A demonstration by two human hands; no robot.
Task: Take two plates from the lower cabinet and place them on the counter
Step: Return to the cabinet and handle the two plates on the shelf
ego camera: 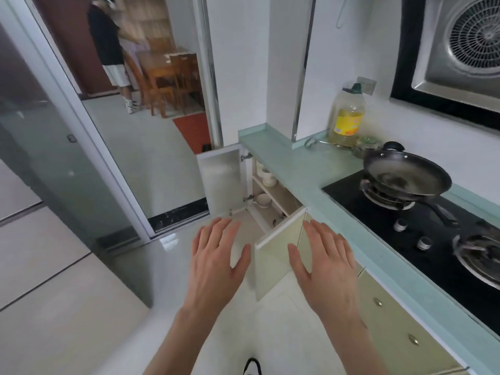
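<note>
The lower cabinet (273,196) under the pale green counter (292,169) stands with both doors swung out. White dishes (263,199) sit on its lower shelf and white cups (266,177) on the shelf above; I cannot make out single plates. My left hand (216,255) hovers flat with fingers spread, in front of the cabinet opening, holding nothing. My right hand (326,259) is spread the same way, over the near cream door (273,255), not gripping it.
A black wok (405,177) sits on the gas hob (422,226) to the right, with an oil bottle (347,117) and a small pot (366,147) behind. A person (108,47) stands by a wooden table in the far room. A glass sliding door (54,147) runs along the left.
</note>
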